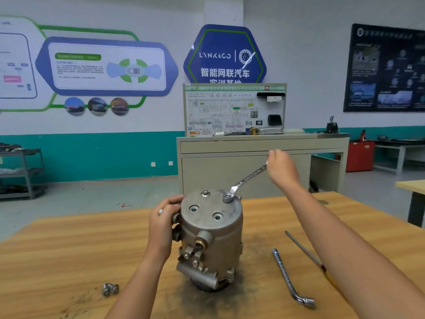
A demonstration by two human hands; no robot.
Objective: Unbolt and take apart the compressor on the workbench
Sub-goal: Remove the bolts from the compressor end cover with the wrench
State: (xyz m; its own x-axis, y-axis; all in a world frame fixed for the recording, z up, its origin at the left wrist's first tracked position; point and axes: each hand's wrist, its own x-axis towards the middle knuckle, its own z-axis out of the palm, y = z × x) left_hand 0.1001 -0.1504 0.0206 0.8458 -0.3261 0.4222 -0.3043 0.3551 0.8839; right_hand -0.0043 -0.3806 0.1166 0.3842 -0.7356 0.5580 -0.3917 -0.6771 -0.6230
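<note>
A grey metal compressor (210,236) stands upright in the middle of the wooden workbench (69,254). Its round top shows two empty bolt holes at the front and two bolts at the back. My left hand (162,223) grips the compressor's left side. My right hand (281,168) holds the far end of a silver ring wrench (247,179). The wrench's ring sits over the back right bolt (227,197). The back left bolt (205,193) stands in its hole.
Two loose bolts (110,289) lie on the bench at the front left. An L-shaped socket wrench (291,278) and a long thin screwdriver (307,253) lie to the right of the compressor. A beige cabinet (259,162) with a training board stands behind the bench.
</note>
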